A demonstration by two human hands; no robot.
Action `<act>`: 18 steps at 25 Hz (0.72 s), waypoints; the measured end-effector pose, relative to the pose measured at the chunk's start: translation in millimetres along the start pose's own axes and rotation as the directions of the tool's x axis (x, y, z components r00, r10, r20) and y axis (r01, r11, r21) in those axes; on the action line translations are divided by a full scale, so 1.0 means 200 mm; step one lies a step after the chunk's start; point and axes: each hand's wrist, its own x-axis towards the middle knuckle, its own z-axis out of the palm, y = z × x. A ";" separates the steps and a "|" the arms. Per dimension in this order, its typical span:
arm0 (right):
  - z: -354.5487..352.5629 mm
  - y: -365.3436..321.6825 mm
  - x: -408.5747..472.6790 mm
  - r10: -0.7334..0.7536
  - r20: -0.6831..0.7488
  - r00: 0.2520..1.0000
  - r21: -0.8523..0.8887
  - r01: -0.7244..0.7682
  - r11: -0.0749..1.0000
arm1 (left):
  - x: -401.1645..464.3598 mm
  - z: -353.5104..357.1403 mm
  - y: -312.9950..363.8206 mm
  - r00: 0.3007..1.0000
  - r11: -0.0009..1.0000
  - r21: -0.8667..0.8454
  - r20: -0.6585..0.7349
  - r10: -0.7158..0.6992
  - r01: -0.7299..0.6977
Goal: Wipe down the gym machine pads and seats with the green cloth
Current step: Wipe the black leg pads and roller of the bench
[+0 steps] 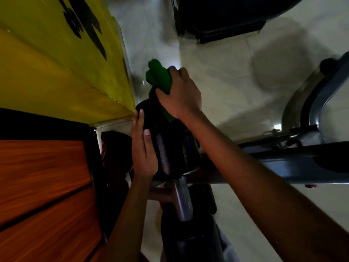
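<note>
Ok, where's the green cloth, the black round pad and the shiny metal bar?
Green cloth (158,75): head view, on its bunched top.
Black round roller pad (166,146): head view, on its side.
Shiny metal bar (182,200): head view, on its middle.

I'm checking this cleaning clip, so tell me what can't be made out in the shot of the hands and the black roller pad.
All in the head view:
- Black roller pad: its far end is hidden by the right hand and green cloth.
- Left hand: palm side hidden against the pad.
- Dark object at the top: cut off by the edge, too dim to identify.
- Machine frame: runs off the right edge.
</note>
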 end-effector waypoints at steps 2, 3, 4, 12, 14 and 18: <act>0.00 -0.01 0.01 -0.003 0.005 1.000 -0.002 0.003 1.000 | 0.00 -0.01 -0.01 1.000 1.000 0.018 -0.001 -0.010 0.010; 0.00 0.01 -0.03 -0.016 -0.012 1.000 0.010 0.016 1.000 | 0.00 -0.02 -0.01 1.000 0.999 0.034 -0.005 -0.003 0.003; -0.01 0.04 -0.09 -0.027 -0.032 0.999 0.029 0.028 0.999 | 0.00 -0.02 0.01 1.000 0.999 0.045 -0.010 0.009 -0.009; 0.00 0.18 -0.72 -0.001 -0.101 0.995 0.048 0.005 0.999 | -0.03 -0.03 0.08 0.997 0.987 0.159 0.075 0.005 -0.017; -0.03 0.18 -0.86 0.059 -0.048 0.997 0.049 -0.057 0.997 | -0.04 -0.10 0.09 0.987 0.978 0.201 0.161 0.018 -0.050; -0.27 0.04 -0.76 0.132 0.034 0.991 -0.006 -0.132 0.991 | -0.03 -0.32 0.26 0.915 0.960 0.251 0.403 0.011 -0.123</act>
